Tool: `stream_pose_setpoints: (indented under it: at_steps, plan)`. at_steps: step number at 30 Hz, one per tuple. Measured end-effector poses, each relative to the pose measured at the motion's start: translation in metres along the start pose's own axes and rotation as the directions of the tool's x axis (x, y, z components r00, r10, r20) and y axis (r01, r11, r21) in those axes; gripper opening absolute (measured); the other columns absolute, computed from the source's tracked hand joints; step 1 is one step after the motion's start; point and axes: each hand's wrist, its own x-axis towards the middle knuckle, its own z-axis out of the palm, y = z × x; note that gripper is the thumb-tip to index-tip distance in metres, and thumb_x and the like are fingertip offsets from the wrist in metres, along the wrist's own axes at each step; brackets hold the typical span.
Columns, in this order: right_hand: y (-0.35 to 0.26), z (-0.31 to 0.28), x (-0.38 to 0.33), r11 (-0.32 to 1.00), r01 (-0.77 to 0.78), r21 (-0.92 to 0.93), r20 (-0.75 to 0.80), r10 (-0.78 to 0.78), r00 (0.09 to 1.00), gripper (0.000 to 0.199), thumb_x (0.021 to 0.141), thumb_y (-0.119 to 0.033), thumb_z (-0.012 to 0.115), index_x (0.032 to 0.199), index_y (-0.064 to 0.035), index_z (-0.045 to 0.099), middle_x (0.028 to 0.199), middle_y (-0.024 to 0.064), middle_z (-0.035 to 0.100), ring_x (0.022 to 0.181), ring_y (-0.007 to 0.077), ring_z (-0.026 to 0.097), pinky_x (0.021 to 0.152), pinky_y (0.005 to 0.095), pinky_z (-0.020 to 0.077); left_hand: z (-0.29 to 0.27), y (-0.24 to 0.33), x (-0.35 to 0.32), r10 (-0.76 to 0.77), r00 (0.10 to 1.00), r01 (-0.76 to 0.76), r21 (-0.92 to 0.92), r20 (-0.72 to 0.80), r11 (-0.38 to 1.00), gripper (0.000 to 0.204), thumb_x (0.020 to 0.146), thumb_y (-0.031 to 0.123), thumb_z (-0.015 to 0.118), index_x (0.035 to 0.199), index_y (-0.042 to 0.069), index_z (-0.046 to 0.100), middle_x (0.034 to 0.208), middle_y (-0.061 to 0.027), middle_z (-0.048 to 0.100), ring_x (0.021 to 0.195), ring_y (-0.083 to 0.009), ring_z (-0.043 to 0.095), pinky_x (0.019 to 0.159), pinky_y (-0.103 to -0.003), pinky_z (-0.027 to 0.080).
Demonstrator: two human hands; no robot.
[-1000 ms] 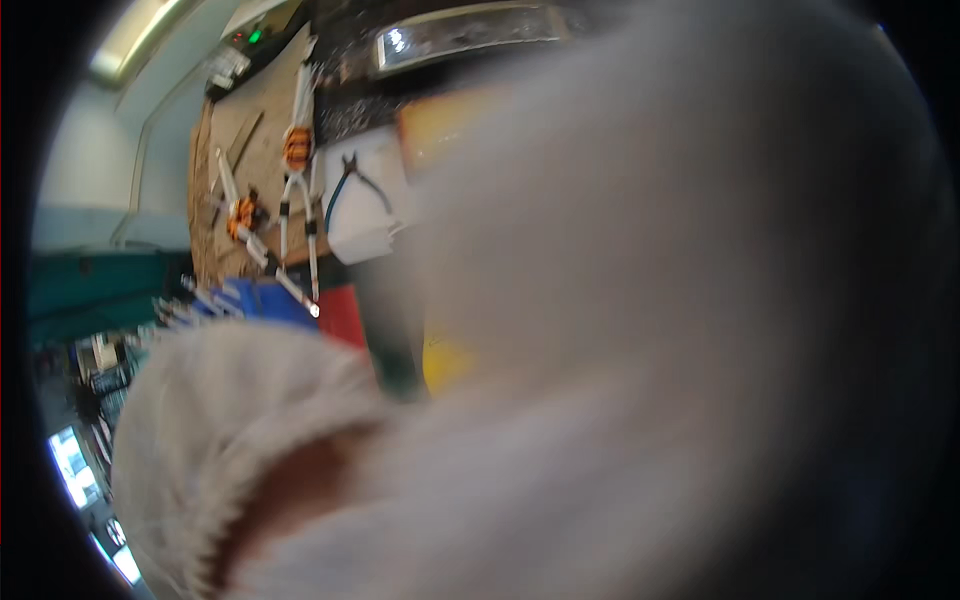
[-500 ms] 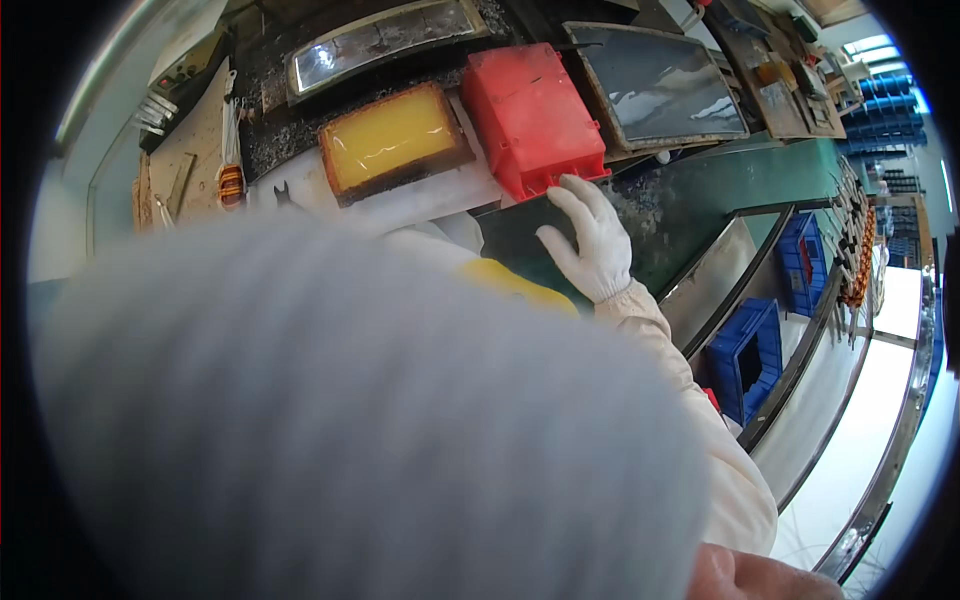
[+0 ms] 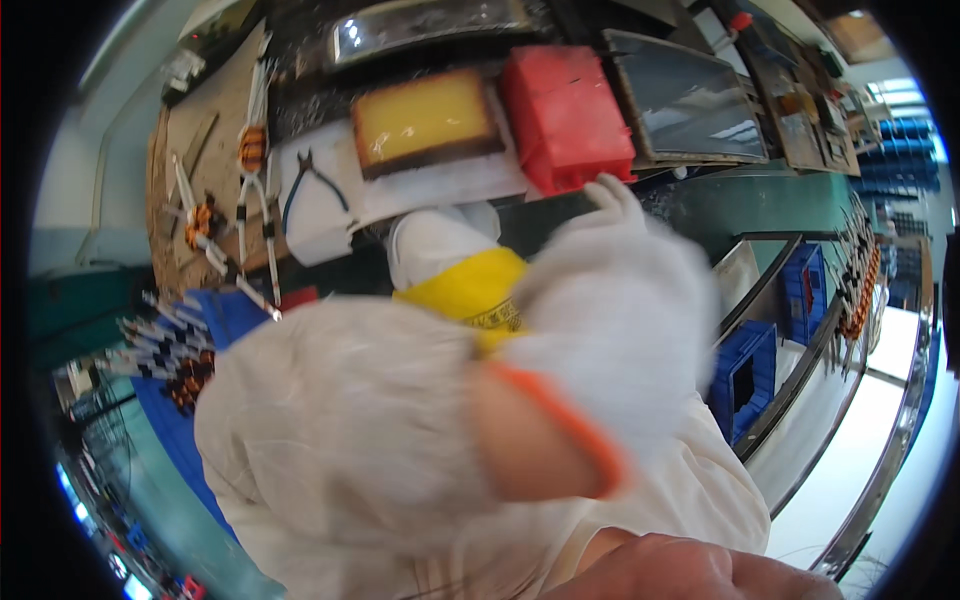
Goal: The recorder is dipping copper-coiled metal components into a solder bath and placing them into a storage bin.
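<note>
My left hand [image 3: 620, 300], in a white knit glove with an orange cuff, reaches across in front of my body to the right. It is smeared by motion, and its fingers cannot be made out. Behind it shows part of my right hand [image 3: 612, 200], also white-gloved, its visible fingers stretched out just below the near edge of a red plastic box [image 3: 565, 115]. The rest of that hand is covered by the left one. Below the bench edge, a yellow sheet with dark print [image 3: 470, 285] lies beside my left hand.
A pan of yellow material [image 3: 425, 120] and blue-handled pliers [image 3: 312, 185] lie on white sheeting. Wound coils with white leads [image 3: 250, 150] rest at left, more in a blue bin [image 3: 215, 315]. Blue crates [image 3: 745, 375] stand on the right rack; a dark glass-topped panel [image 3: 690, 100] sits behind.
My left hand, a large blur close to the camera before, has swung right and away, now covering most of my right hand. The pliers, coils and blue bin at left have come into view.
</note>
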Motion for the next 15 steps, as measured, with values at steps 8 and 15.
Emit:
stream_pose_setpoints:
  at_steps: [8,15]
  plan:
    - [0.019,0.001,-0.002,0.999,0.004,0.036,-0.011,-0.004,1.000,0.052,0.080,-0.019,0.078,0.128,-0.0091,0.060,0.134,0.0163,0.058,0.123,0.0370,0.057,0.103,0.0432,0.0482,-0.018,-0.006,0.003,0.024,0.999,-0.023,0.042,-0.040,0.999,0.013,0.084,0.022,0.064,0.081,0.010,0.068,0.073,-0.0043,0.065,0.067,-0.0223,0.066,0.057,-0.041,0.049]
    - [0.031,0.011,-0.013,0.999,0.007,0.042,-0.060,-0.004,0.998,0.050,0.080,-0.021,0.078,0.125,-0.0103,0.061,0.131,0.0151,0.060,0.121,0.0381,0.058,0.100,0.0448,0.0494,-0.021,-0.006,0.001,0.035,0.999,-0.032,0.081,-0.036,0.996,0.014,0.085,0.023,0.063,0.082,0.010,0.067,0.073,-0.0042,0.064,0.067,-0.0219,0.066,0.056,-0.040,0.049]
